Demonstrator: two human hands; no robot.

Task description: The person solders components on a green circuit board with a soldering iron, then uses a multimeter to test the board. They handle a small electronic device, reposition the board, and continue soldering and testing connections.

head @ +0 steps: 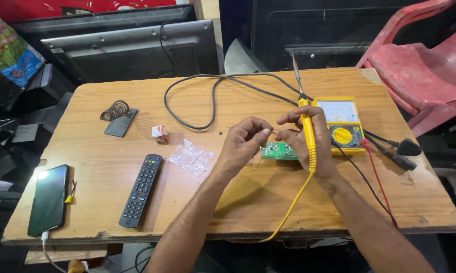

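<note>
Above a small green circuit board (279,151) on the worn wooden table (137,222), the right hand (309,136) grips a yellow-handled soldering iron (307,129), tip raised clear. The left hand (244,141) pinches something too thin to identify just over the board; soldering looks not yet begun.

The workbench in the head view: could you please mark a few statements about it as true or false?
1. The right hand holds a yellow soldering iron. True.
2. The green circuit board lies on the phone. False: it lies on the wooden table, under the hands.
3. The remote control is in the left hand. False: it lies untouched on the table.
4. A yellow multimeter sits beside the right hand. True.
5. The coil stand holds the soldering iron. False: it is empty.
</note>
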